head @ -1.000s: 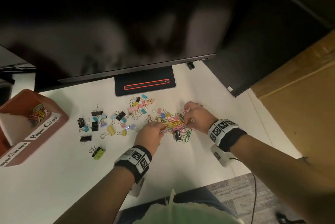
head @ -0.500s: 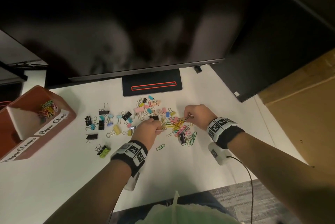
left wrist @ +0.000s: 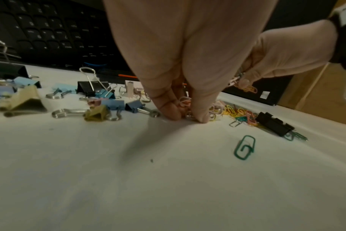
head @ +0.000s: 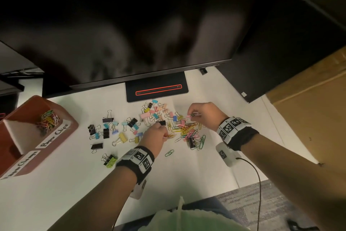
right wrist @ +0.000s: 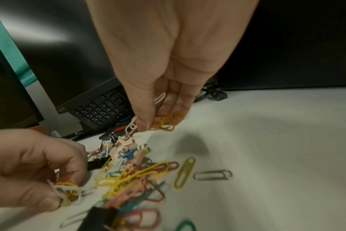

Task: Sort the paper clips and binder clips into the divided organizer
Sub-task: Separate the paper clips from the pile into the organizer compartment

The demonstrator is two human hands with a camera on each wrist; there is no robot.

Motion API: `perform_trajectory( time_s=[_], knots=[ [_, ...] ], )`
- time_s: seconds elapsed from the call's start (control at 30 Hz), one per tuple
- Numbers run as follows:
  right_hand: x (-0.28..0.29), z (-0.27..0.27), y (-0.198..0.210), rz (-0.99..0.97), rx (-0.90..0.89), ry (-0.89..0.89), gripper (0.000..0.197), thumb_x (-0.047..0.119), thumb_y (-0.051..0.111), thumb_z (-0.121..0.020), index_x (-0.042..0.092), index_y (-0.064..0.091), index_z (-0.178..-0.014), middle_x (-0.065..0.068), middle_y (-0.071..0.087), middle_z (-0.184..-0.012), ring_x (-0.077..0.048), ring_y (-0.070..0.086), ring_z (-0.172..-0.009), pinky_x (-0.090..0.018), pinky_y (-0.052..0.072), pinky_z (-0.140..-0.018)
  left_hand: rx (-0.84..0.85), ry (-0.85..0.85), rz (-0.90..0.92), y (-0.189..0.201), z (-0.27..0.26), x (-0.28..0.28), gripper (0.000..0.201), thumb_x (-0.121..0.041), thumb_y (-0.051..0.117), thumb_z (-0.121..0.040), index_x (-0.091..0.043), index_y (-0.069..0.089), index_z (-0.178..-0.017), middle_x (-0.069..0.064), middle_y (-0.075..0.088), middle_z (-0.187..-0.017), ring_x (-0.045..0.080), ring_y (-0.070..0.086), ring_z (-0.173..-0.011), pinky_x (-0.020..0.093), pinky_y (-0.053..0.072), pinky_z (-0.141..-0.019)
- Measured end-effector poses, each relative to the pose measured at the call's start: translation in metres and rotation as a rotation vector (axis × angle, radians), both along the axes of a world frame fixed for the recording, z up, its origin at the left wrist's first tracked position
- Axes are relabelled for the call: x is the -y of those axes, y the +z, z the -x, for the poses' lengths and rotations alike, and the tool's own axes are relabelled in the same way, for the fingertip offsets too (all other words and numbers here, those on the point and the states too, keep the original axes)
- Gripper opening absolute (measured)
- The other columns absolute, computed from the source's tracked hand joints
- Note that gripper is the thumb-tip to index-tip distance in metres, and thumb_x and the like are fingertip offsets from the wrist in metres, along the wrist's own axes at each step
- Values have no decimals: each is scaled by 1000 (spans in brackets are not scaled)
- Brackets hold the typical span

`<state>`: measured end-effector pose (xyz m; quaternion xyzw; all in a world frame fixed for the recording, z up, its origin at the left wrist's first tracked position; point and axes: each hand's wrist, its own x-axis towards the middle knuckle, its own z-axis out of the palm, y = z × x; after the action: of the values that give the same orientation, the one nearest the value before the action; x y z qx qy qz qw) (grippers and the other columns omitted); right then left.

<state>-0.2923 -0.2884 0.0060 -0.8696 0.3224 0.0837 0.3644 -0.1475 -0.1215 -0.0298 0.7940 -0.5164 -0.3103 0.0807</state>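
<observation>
A heap of coloured paper clips [head: 187, 129] lies on the white desk [head: 56, 184], with binder clips [head: 119, 129] scattered to its left. My left hand [head: 164, 134] pinches a small bunch of paper clips [right wrist: 67, 193] at the heap's left edge, fingertips [left wrist: 174, 114] down on the desk. My right hand [head: 193, 115] is raised just above the heap's far side and pinches several paper clips [right wrist: 164, 122]. The brown divided organizer [head: 69, 127] stands at the far left; its "Paper Clips" compartment holds coloured paper clips [head: 47, 121]. A lone green paper clip [left wrist: 245, 149] lies nearer me.
A dark monitor [head: 131, 34] overhangs the desk's back, its stand base [head: 157, 90] just behind the clips. A keyboard [left wrist: 49, 31] sits beyond. A black binder clip [head: 192, 142] lies at the heap's near edge. A cardboard box [head: 309, 109] stands to the right.
The right hand has lifted from the heap towards the back with clips in its pinch. The left hand has shifted slightly left along the heap's edge, and a green paper clip now lies apart, nearer me.
</observation>
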Motion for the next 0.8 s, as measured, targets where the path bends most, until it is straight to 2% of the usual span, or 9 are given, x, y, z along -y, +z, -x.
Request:
perform_trajectory(
  time_s=[0.1, 0.2, 0.37, 0.43, 0.5, 0.57, 0.63, 0.8],
  knots=[
    [-2, -8, 9, 21, 32, 17, 14, 16, 65, -85, 17, 66, -98, -3, 69, -102, -18, 64, -94, -27, 52, -85, -36, -1, 2, 0, -2, -3, 17, -17, 54, -91, -10, 60, -105, 7, 59, -107, 22, 55, -101, 30, 45, -87],
    [-8, -22, 21, 47, 82, 54, 13, 19, 66, -85, 20, 66, -98, 0, 70, -99, -16, 65, -88, -29, 54, -82, -129, 86, 62, 8, -10, -12, 17, -18, 59, -88, -10, 62, -102, 5, 64, -98, 20, 59, -93, 26, 46, -80],
    [-37, -76, 50, 58, 183, 146, 15, 16, 67, -84, 19, 67, -99, 7, 66, -97, -7, 56, -82, -18, 44, -77, -222, 313, 256, 42, -57, -48, 7, -20, 66, -84, -16, 63, -89, -6, 63, -79, 5, 57, -70, 11, 41, -65],
    [-55, -111, 59, 44, 263, 203, 13, 15, 70, -81, 16, 68, -95, 3, 69, -93, -8, 58, -80, -20, 46, -77, -228, 441, 307, 58, -90, -71, 6, -19, 67, -83, -21, 61, -82, -4, 64, -75, 8, 60, -69, 15, 45, -63],
    [-78, -153, 64, 15, 325, 260, 13, 14, 71, -80, 15, 68, -93, 1, 70, -92, -9, 59, -80, -21, 47, -78, -206, 570, 336, 72, -127, -98, 14, -18, 66, -83, -25, 57, -77, -3, 63, -70, 13, 59, -66, 22, 47, -61],
    [-103, -197, 68, -3, 371, 310, 13, 14, 70, -81, 14, 68, -94, -1, 70, -93, -12, 62, -84, -23, 48, -80, -161, 684, 343, 84, -164, -124, 17, -20, 68, -82, -27, 56, -73, -9, 58, -64, 11, 55, -63, 26, 46, -65],
    [-132, -242, 73, -24, 419, 352, 12, 15, 68, -82, 14, 67, -93, -1, 69, -94, -15, 62, -86, -25, 48, -80, -162, 799, 360, 93, -196, -149, 17, -23, 72, -79, -25, 57, -72, -11, 55, -62, 7, 52, -61, 25, 46, -65],
    [-192, -337, 68, -100, 377, 321, 16, 12, 65, -84, 15, 66, -99, -4, 69, -103, -19, 62, -94, -31, 49, -88, -132, 992, 290, 93, -255, -182, 16, -24, 74, -75, -21, 62, -84, -6, 66, -81, 9, 61, -77, 28, 51, -78]
  ],
)
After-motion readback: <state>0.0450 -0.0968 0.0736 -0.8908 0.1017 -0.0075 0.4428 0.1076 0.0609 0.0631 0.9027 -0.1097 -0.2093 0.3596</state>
